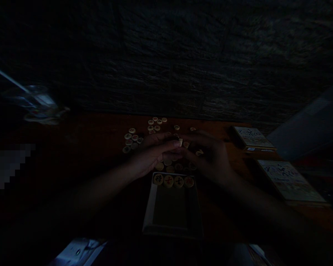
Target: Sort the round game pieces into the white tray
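Note:
The view is very dark. My left hand (158,149) is closed, its thumb and fingers pinching a pale round game piece (180,142) on edge. My right hand (208,151) meets it from the other side, fingertips curled close to the same piece; whether they grip anything is hard to see. Just below the hands lies an open box (149,210), with a row of several round pieces (168,180) marked in red and black characters along its far end. Loose round pieces (131,136) lie around and beyond both hands, some partly hidden by them.
Two flat boxes with printed lids, one farther (252,136) and one nearer (291,180), lie on the wooden table (100,129) at the right. A clear plastic item (41,105) is at the far left. A dark textured wall rises behind the table.

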`<state>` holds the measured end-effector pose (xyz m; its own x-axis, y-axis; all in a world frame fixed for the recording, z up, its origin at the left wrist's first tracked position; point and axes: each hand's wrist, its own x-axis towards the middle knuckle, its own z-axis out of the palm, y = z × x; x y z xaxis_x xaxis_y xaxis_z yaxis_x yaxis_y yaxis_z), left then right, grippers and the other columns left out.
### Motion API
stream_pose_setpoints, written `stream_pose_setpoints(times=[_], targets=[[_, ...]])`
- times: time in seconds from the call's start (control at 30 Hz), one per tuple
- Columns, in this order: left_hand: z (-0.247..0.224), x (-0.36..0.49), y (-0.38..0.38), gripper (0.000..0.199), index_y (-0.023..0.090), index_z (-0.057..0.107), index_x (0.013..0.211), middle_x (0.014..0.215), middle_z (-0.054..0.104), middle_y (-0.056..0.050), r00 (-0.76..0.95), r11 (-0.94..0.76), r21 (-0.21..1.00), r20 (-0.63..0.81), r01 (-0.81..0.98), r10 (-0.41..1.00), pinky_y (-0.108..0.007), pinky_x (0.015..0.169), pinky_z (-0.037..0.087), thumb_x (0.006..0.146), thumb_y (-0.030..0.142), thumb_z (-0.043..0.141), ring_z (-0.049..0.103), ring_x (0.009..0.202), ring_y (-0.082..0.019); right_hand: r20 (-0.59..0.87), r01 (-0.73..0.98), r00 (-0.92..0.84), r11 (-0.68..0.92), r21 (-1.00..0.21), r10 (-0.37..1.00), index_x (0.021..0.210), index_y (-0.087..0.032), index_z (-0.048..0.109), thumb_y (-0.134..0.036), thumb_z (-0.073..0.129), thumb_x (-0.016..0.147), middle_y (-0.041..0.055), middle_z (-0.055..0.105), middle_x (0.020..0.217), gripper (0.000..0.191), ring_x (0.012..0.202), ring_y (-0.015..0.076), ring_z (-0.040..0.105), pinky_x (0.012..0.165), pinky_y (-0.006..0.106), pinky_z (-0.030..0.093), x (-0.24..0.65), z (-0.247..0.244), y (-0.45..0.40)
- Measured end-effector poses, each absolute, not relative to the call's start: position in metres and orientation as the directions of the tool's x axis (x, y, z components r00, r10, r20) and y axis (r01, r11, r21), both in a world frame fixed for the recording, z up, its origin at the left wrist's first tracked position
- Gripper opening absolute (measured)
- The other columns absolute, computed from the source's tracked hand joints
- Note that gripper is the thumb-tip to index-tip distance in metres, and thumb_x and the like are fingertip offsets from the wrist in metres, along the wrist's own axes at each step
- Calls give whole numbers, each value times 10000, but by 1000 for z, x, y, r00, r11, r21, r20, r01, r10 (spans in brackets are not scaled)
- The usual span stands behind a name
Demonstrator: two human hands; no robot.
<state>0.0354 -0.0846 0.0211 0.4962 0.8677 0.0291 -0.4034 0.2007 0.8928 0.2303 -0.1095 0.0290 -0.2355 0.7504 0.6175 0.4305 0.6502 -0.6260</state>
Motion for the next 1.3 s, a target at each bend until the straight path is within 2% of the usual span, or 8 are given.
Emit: stream_pose_setpoints(times=[0.2,0.4,0.63,0.77,0.9,1.07,1.2,1.3], targets=[[21,35,-85,211,121,761,924,854,785,-72,523,231,910,-19,-343,852,-308,775,627,843,308,818,756,801,-176,616,431,-269,664,-611,740,1196,-268,757,-337,757,901,37,708,949,302,711,141,631,664,290,524,231,29,-111],[25,35,-87,245,122,764,990,942,791,-77,518,224,915,-19,-336,855,-306,800,620,802,257,842,751,843,-175,608,424,-274,661,-619,745,1184,-280,772,-362,758,899,53,742,991,296,812,180,680,677,300,527,232,30,-111],[19,34,-85,282,110,755,880,862,793,-115,534,227,931,-41,-287,844,-316,731,610,833,382,817,754,760,-198,609,432,-292,670,-604,738,1195,-273,766,-347,739,914,54,747,1011,292,776,163,675,679,296,535,232,31,-111],[22,34,-86,258,109,761,953,890,794,-110,539,224,931,-35,-290,842,-293,728,608,831,329,821,748,764,-181,610,421,-296,674,-607,735,1198,-271,766,-325,747,904,54,760,1036,299,792,169,691,700,299,543,232,31,-111],[25,35,-87,274,116,756,1066,1002,791,-111,551,226,926,-24,-303,834,-292,787,611,835,253,810,751,844,-176,617,432,-300,680,-592,727,1188,-271,766,-315,751,902,58,761,1044,290,873,193,713,735,314,555,232,31,-111],[26,36,-88,244,114,760,1031,980,777,-112,535,213,924,-11,-318,845,-318,806,617,861,287,786,749,868,-190,618,436,-308,684,-584,723,1201,-300,748,-310,744,908,49,757,1069,293,940,205,710,782,342,566,233,30,-110],[26,37,-87,221,130,758,986,983,776,-86,469,177,920,9,-351,883,-320,808,617,807,234,833,757,859,-189,647,438,-298,703,-561,702,1177,-300,753,-288,739,898,54,739,1068,280,952,216,691,778,353,565,233,31,-111],[26,37,-86,216,139,762,958,960,786,-72,416,139,916,32,-376,909,-307,794,619,785,231,855,763,843,-184,637,439,-261,677,-591,726,1148,-268,762,-258,719,890,59,736,1031,262,872,202,686,733,336,561,232,32,-111]])
